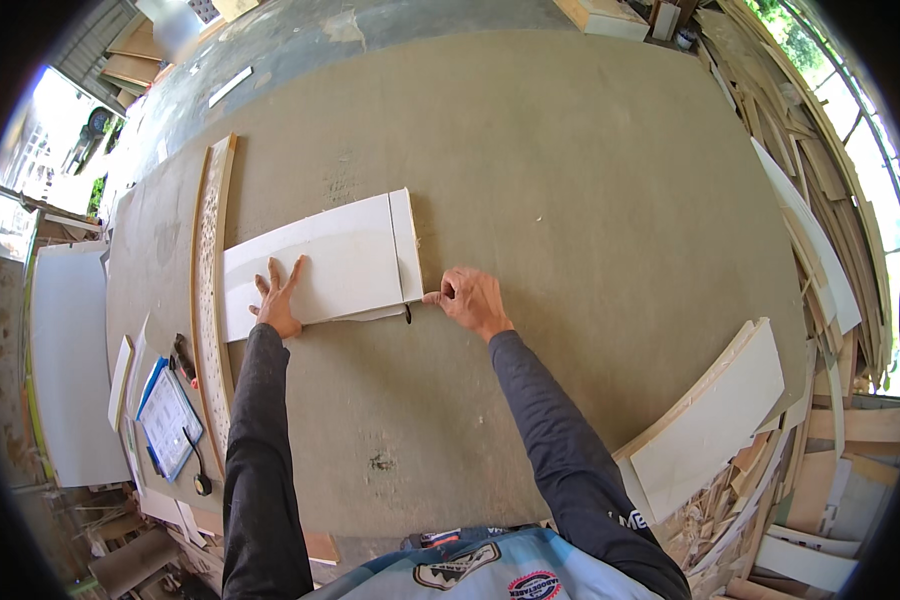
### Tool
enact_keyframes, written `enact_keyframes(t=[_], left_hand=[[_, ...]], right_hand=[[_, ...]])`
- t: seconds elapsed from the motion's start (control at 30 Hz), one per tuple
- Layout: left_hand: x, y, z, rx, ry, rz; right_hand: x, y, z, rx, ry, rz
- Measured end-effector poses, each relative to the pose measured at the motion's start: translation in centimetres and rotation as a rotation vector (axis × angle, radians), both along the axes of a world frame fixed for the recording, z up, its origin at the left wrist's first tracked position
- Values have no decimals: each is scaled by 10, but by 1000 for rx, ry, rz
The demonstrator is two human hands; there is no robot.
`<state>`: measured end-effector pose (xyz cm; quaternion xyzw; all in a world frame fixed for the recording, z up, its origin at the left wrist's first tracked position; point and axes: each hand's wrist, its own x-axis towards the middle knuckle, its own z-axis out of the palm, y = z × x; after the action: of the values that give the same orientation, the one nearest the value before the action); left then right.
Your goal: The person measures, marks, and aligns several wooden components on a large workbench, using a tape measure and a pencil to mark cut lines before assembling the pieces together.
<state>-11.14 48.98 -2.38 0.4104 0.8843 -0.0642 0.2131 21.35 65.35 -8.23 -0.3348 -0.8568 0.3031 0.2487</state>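
Bright, even daylight, blown out to white glare at openings on left and right rims. Soft, short shadows under forearms on the counter (530, 180). Sharp centre; strong fisheye bending and black vignette at corners.

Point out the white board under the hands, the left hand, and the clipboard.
white board (345, 262): head view, on its bare face right of the fingers.
left hand (280, 300): head view, on the back of the hand.
clipboard (168, 418): head view, on its paper sheet.
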Motion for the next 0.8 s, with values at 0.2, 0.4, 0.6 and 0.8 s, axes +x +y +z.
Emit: enact_keyframes(t=[0.2, 0.4, 0.6, 0.8], left_hand=[[0, 8, 2, -4, 6, -5], [-17, 20, -1, 1, 8, -5], [-29, 51, 0, 23, -6, -34], [-63, 84, -1, 36, -5, -27]], right_hand=[[0, 7, 0, 14, 21, -21], [-4, 24, 2, -35, -45, -137], [23, 111, -19, 6, -21, -833], [46, 96, -20, 37, 154, -612]])
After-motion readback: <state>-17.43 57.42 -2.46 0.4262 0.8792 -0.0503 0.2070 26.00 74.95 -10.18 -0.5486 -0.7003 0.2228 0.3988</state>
